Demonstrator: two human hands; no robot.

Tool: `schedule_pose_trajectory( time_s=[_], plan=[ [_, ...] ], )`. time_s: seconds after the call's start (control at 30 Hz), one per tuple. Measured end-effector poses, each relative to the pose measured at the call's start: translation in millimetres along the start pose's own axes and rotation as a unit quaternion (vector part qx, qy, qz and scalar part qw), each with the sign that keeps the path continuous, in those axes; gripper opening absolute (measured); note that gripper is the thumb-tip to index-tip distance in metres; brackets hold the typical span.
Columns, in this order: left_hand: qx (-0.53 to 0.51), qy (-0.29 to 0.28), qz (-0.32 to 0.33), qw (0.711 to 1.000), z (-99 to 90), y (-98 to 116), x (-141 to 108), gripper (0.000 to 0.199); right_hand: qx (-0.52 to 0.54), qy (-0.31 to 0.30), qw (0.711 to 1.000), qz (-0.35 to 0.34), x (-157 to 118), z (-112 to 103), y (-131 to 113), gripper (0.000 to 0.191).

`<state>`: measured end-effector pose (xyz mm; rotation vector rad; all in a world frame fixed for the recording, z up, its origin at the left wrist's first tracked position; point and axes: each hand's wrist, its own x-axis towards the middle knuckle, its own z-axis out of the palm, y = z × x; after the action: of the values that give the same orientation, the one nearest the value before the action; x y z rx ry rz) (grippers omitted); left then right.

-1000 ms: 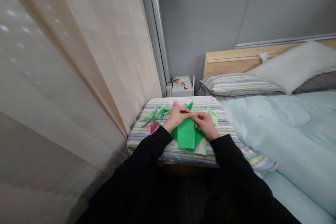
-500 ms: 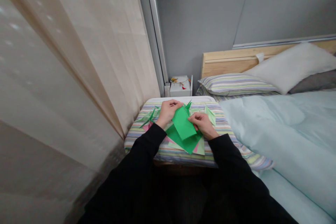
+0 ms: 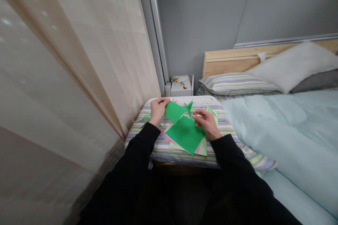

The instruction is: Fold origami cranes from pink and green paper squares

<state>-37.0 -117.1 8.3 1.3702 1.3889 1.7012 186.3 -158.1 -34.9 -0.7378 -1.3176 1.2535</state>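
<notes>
Paper in bright green fills the middle of the scene. Left hand (image 3: pixel 158 110) pinches a folded green paper (image 3: pixel 175 112) at its upper left corner between thumb and fingers, holding it at a slant over the tabletop (image 3: pixel 224 132), which is covered with striped cloth. Its lower edge overlaps the top of a green square sheet (image 3: pixel 186 135) in this view; whether the two touch, I cannot tell. That sheet lies turned like a diamond, one corner toward the person, on top of pink paper (image 3: pixel 197 149) and pale green paper (image 3: pixel 203 147) that stick out from under it.

Right hand (image 3: pixel 207 124) is loosely open, fingers curled and tips slightly parted, just beside the sheet's right side. Close to those fingertips stands a small green paper bird (image 3: pixel 189 107) with pointed ends. Past the right hand is a pale green folded piece (image 3: pixel 212 113), partly hidden; more pale green folded paper (image 3: pixel 144 118) sits beyond the left wrist. Behind the tabletop is a white nightstand (image 3: pixel 181 89). A beige curtain (image 3: pixel 111 52) hangs at the left, and a light blue quilt (image 3: pixel 285 126) covers the bed at the right.
</notes>
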Motion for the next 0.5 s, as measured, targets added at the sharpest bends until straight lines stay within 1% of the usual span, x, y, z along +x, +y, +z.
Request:
schedule_pose_trajectory(
  time_s=[0.07, 0.1, 0.13, 0.2, 0.27, 0.3, 0.37, 0.4, 0.5],
  plan=[
    [-0.005, -0.040, -0.021, 0.999, 7.6, -2.2, -8.6, 0.024, 0.000, -0.006, 0.999, -0.033, 0.5, -0.5, -0.9, 0.044],
    [-0.006, -0.061, -0.031, 0.998, 12.6, -3.2, -13.7, 0.024, -0.007, -0.015, 0.998, -0.055, 0.6, -0.7, -1.4, 0.049],
    [-0.007, -0.079, -0.039, 0.996, 17.8, -3.9, -18.9, 0.022, -0.018, -0.023, 0.996, -0.079, 0.6, -0.9, -1.8, 0.046],
    [-0.008, -0.114, -0.055, 0.992, 27.1, -3.9, -28.5, 0.020, -0.036, -0.027, 0.993, -0.107, 0.9, -1.4, -1.9, 0.029],
    [-0.009, -0.149, -0.071, 0.986, 32.1, -1.1, -35.6, 0.022, -0.034, 0.000, 0.995, -0.090, 1.9, -2.2, -0.5, 0.015],
    [-0.008, -0.172, -0.079, 0.982, 32.7, 1.3, -38.1, 0.024, -0.026, 0.020, 0.997, -0.071, 2.6, -2.8, 0.8, 0.015],
    [-0.006, -0.239, -0.098, 0.966, 30.6, 7.2, -41.2, 0.031, -0.009, 0.058, 0.998, -0.038, 4.3, -4.2, 4.1, 0.021],
    [-0.013, -0.253, -0.092, 0.963, 28.8, 10.1, -42.1, 0.034, -0.003, 0.072, 0.997, -0.030, 5.0, -4.9, 5.8, 0.025],
    [-0.123, -0.225, -0.104, 0.961, 24.8, 14.2, -44.5, 0.045, 0.006, 0.088, 0.996, -0.010, 5.4, -5.3, 8.5, 0.032]
  ],
)
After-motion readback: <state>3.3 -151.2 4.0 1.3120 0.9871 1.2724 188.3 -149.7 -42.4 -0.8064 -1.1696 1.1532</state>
